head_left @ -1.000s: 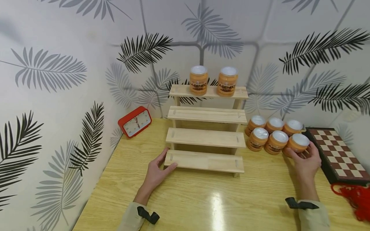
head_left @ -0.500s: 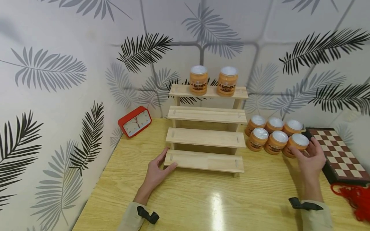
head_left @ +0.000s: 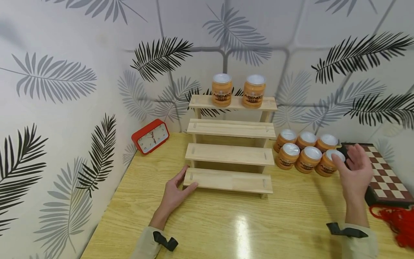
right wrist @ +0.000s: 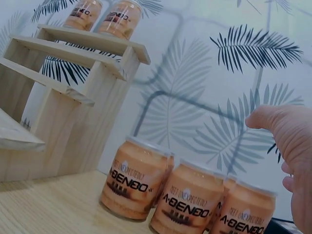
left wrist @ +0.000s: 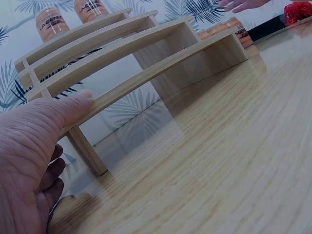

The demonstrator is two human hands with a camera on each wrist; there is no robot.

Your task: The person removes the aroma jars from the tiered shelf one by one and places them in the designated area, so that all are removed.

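1. Right hand (head_left: 355, 169): raised just above and to the right of the front-right jar (head_left: 327, 163), fingers spread and relaxed, gripping nothing; the jar stands on the table (head_left: 226, 223) at the near right corner of the jar cluster, just left of the chessboard (head_left: 381, 172).
2. Left hand (head_left: 176, 190): flat on the table, fingers straight, thumb against the left end of the lowest step of the wooden stepped rack (head_left: 230, 144).
3. Judged technique: close the fingers around the jar's side wall below its white lid, lift straight up to avoid knocking the touching neighbours, and keep the rack braced.
4. Counts: six jars on the table in two rows of three; two jars on the top step (head_left: 237, 90); four steps; one red clock (head_left: 150, 136); one chessboard.
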